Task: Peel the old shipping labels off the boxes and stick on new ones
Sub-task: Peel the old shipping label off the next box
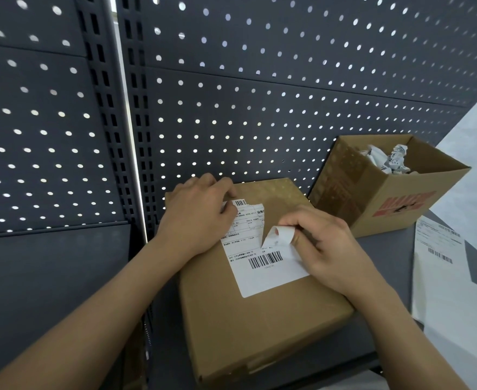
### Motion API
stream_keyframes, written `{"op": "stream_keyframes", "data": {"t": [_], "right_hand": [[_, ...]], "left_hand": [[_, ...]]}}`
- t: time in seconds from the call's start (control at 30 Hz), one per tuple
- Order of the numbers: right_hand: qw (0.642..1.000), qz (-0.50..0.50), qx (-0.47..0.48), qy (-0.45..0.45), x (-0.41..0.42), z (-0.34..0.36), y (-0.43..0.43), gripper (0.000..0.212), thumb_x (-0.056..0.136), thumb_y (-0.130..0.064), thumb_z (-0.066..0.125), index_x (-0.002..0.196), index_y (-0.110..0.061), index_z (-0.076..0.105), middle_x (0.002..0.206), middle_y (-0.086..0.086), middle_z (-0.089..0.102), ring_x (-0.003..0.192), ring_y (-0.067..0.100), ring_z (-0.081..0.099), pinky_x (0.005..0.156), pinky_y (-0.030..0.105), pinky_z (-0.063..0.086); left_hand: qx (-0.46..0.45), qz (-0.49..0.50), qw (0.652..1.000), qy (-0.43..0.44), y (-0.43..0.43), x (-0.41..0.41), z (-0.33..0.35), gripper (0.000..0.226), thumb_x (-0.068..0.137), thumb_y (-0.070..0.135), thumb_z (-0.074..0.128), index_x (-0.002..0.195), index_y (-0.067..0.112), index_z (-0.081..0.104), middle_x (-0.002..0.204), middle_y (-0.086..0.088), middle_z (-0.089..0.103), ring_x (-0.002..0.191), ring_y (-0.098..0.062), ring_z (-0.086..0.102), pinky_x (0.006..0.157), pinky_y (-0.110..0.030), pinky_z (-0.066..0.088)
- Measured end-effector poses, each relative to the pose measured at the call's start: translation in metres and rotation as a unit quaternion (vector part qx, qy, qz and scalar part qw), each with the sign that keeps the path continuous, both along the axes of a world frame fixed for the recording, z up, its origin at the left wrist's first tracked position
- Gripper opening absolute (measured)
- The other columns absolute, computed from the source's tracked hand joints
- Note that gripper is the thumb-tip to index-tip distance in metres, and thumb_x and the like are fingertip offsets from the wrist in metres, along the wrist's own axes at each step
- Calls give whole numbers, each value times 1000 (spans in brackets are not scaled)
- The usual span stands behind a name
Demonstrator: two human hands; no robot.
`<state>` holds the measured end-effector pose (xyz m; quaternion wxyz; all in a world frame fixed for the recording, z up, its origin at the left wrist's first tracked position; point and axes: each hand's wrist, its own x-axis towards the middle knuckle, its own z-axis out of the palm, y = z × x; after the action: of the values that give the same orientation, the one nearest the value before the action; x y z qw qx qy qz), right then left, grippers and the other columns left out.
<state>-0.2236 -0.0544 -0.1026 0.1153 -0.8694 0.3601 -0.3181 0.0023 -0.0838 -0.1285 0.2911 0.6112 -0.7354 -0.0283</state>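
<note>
Head view: torn white label [262,266] half-peeled off brown box [260,327].

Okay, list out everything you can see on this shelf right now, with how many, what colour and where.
closed box: one, brown cardboard, centre of the shelf
old label: one, white, on the closed box's top, torn and partly peeled
open box: one, brown with red print, right rear
label scraps: several, white, crumpled inside the open box
new label sheet: at least one, white, far right on the shelf
shelf: one, dark grey, under everything
pegboard: dark grey panels, behind
left hand: rests on the old label's far left part
right hand: has the label's curled flap in its grip
</note>
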Motion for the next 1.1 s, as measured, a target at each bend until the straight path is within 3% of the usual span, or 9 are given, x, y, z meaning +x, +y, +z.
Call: {"op": "stream_keyframes", "data": {"t": [0.1, 0.3, 0.53, 0.83, 1.1], "right_hand": [[1000, 8, -12, -2, -1, 0, 1, 15, 95, -19, 45, 98, -26, 58, 91, -14, 58, 85, 6, 57, 72, 24, 45], [1000, 16, -22, -6, -1, 0, 5, 14, 98, -18, 45, 99, -24, 58, 92, -17, 54, 85, 1, 55, 72, 15, 41], [999, 17, -25, -18, -3, -1, 5, 16, 97, -6, 50, 97, -17, 62, 90, -8, 58, 84, 8, 57, 70, 25, 44], [998, 36, -19, -39, -2, 0, 8, 15, 99, -16, 45, 98, -23, 58, 91, -9, 56, 83, 11, 58, 68, 31, 45], [996, 45, -30, -64, -3, 0, 9, 14, 98, -12, 47, 97, -19, 59, 89, -8, 56, 81, 10, 57, 69, 24, 43]], "left_hand": [[2, -2, 1000, 2, 0, 0, 0, 22, 90, 32, 51, 108, 28, 62, 90, 7, 49, 95, -21, 53, 85, -35, 39], [4, -4, 1000, 5, 1, 0, 0, 21, 90, 31, 52, 108, 28, 62, 90, 7, 50, 94, -22, 53, 86, -39, 44], [8, -2, 1000, 2, 0, 1, 1, 21, 89, 31, 52, 107, 27, 62, 91, 7, 50, 94, -22, 54, 83, -37, 42], [15, 0, 1000, 5, 0, 1, -1, 21, 89, 32, 52, 107, 29, 61, 92, 8, 51, 94, -21, 53, 86, -40, 45], [16, 3, 1000, 10, 0, 0, 0, 28, 83, 39, 43, 104, 31, 60, 91, 8, 53, 92, -21, 53, 84, -46, 48]]}}
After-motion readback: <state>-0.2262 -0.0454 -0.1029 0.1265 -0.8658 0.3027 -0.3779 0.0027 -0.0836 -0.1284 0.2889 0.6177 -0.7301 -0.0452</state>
